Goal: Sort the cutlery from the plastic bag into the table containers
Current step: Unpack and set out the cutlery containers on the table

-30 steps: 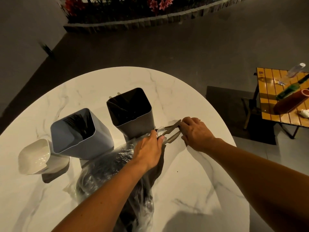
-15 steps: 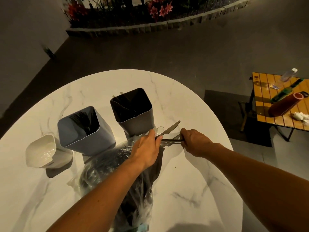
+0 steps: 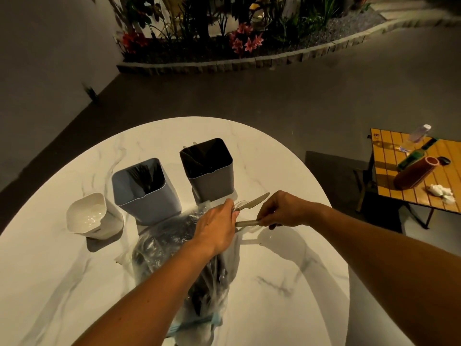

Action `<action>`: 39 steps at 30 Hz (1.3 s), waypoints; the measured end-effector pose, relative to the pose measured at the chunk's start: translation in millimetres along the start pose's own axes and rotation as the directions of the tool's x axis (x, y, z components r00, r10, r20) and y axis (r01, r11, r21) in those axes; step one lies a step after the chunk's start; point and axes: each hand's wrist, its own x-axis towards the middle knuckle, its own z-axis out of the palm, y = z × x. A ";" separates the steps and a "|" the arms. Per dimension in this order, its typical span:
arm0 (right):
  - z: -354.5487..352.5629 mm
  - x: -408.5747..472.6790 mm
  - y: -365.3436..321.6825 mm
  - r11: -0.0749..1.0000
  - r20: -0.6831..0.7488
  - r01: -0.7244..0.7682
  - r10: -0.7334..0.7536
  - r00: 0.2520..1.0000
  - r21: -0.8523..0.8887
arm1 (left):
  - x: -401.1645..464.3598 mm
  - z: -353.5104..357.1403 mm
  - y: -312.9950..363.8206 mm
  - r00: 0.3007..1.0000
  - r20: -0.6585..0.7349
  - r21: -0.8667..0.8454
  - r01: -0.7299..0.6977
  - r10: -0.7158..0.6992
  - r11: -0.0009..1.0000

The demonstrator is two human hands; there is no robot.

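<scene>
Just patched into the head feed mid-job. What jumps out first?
Both hands meet mid-table over the plastic bag: the left hand holds a knife, and the right hand pinches another utensil. Behind stand three containers: white, blue, grey.

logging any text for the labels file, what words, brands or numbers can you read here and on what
No text can be read anywhere.
Small dark mark on the corner of the wooden side table: too small and blurred to read.
Green bottle lying on that table: no label can be made out.
White container, blue container, grey container and plastic bag: no print visible.
</scene>
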 end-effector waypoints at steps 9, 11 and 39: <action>3.2 -25.8 -43.0 1.000 0.050 -0.014 0.015 0.999 -0.024 | -29.7 -21.6 -7.2 0.997 -0.064 0.068 -0.048 0.053 0.996; 7.7 -28.5 -51.4 1.000 0.046 -0.006 0.007 0.999 -0.021 | -36.1 -24.2 -12.9 1.000 0.013 -0.038 -0.024 0.024 0.999; -1.4 -45.7 -140.8 0.784 -0.313 0.203 -0.012 0.950 0.587 | -62.0 -78.9 -41.8 0.996 -0.085 -0.656 -0.038 -0.024 0.754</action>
